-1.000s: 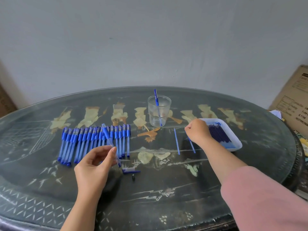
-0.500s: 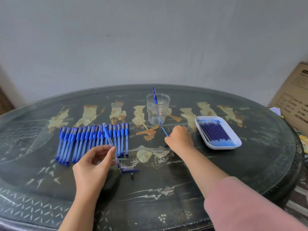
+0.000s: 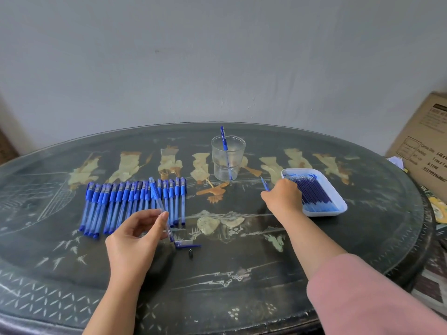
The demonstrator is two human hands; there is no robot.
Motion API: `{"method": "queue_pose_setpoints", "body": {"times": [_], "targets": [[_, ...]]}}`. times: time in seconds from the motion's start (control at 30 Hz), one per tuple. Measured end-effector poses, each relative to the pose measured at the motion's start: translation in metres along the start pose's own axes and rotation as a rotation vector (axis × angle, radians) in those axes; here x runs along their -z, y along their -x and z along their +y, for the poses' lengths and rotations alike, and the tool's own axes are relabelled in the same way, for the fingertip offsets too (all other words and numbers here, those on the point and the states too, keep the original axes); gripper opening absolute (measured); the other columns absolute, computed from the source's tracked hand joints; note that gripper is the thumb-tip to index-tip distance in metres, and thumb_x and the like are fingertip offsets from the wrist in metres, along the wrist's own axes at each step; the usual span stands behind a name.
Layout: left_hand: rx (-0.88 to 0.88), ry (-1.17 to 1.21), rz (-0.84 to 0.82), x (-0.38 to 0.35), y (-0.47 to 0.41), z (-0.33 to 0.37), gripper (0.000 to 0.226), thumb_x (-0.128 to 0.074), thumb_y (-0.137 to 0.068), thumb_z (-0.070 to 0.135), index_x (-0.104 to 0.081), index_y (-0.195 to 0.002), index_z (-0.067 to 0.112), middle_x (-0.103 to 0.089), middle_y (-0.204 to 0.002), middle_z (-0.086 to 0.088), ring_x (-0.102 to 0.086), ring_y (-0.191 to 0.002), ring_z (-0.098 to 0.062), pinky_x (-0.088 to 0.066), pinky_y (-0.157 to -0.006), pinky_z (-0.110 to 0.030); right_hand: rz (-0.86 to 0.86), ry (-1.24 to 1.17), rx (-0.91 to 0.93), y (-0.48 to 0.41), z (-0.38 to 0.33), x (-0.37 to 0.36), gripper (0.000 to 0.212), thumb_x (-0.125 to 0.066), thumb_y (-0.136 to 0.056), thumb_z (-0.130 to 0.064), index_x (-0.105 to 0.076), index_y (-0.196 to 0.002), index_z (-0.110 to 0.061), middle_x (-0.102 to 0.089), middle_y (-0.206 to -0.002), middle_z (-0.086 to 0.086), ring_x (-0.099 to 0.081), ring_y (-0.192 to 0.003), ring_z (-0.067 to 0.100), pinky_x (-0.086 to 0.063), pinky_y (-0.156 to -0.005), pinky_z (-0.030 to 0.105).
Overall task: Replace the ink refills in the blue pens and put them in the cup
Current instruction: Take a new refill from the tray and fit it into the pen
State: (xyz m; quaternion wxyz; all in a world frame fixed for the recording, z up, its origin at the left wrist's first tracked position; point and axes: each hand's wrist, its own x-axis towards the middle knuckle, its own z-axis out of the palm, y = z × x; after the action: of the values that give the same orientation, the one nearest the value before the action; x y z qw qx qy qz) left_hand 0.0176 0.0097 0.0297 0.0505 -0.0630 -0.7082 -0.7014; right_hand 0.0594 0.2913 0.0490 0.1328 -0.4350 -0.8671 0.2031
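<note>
A person's left hand point(image 3: 135, 240) pinched a clear-barrelled blue pen point(image 3: 158, 201) between thumb and fingertips, tilted over the near end of a row of capped blue pens point(image 3: 116, 204) lying side by side on a dark, oval, glass-topped table point(image 3: 242, 286). A loose blue pen cap point(image 3: 187, 244) and a small black piece point(image 3: 190, 253) lay just beside it. The right hand point(image 3: 283, 197), fingers curled, gripped a thin blue ink refill point(image 3: 264, 184) beside a white rectangular tray point(image 3: 321, 214) of blue refills point(image 3: 312, 192). Behind stood a clear plastic cup point(image 3: 228, 163) holding one blue pen point(image 3: 224, 140).
</note>
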Motion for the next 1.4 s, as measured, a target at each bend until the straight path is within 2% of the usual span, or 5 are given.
{"method": "queue_pose_setpoints", "body": {"times": [0.23,0.7,1.1,1.23,1.4], "targets": [[0.006,-0.012,0.007,0.001,0.000,-0.001,0.010,-0.079,-0.077,0.019,-0.073,-0.085,0.019,-0.074,-0.075,0.000,-0.072,-0.071,-0.014,-0.060,-0.064,-0.021,-0.003,0.057,0.003,-0.002,0.002,-0.005,0.018,-0.064,-0.089,-0.017,-0.053,-0.080,-0.006,-0.059,-0.085,0.009,-0.053,-0.075,0.025,-0.038,-0.057,0.030],[-0.003,-0.016,-0.011,0.001,0.001,0.000,0.011,-0.078,-0.077,0.019,-0.073,-0.086,0.019,-0.074,-0.075,0.002,-0.071,-0.069,-0.013,-0.058,-0.061,-0.017,0.001,0.090,0.030,0.000,0.003,-0.006,0.010,-0.062,-0.092,-0.015,-0.060,-0.092,-0.005,-0.056,-0.084,0.007,-0.054,-0.077,0.023,-0.042,-0.060,0.031],[-0.003,-0.007,0.006,0.000,0.002,-0.001,0.011,-0.079,-0.077,0.018,-0.073,-0.086,0.015,-0.074,-0.076,-0.003,-0.072,-0.067,-0.016,-0.058,-0.062,-0.017,0.123,-0.073,-0.037,-0.009,0.018,0.006,0.032,-0.057,-0.091,-0.010,-0.046,-0.061,-0.008,-0.049,-0.062,0.005,-0.050,-0.060,0.023,-0.033,-0.047,0.025],[-0.007,-0.041,-0.002,0.001,0.003,0.000,0.011,-0.079,-0.077,0.018,-0.073,-0.086,0.016,-0.074,-0.076,-0.003,-0.072,-0.070,-0.020,-0.056,-0.060,-0.014,0.141,-0.064,-0.149,-0.022,0.045,0.018,0.023,-0.053,-0.090,-0.005,-0.054,-0.067,-0.005,-0.055,-0.065,0.008,-0.048,-0.058,0.023,-0.028,-0.045,0.024],[-0.025,-0.065,-0.024,0.002,0.005,0.001,0.011,-0.079,-0.077,0.017,-0.074,-0.086,0.017,-0.074,-0.072,0.004,-0.071,-0.065,-0.014,-0.058,-0.066,-0.021,0.040,0.085,-0.194,-0.031,0.059,0.023,0.019,-0.049,-0.094,-0.006,-0.064,-0.104,-0.001,-0.067,-0.102,0.014,-0.063,-0.089,0.030,-0.042,-0.063,0.028]]}}
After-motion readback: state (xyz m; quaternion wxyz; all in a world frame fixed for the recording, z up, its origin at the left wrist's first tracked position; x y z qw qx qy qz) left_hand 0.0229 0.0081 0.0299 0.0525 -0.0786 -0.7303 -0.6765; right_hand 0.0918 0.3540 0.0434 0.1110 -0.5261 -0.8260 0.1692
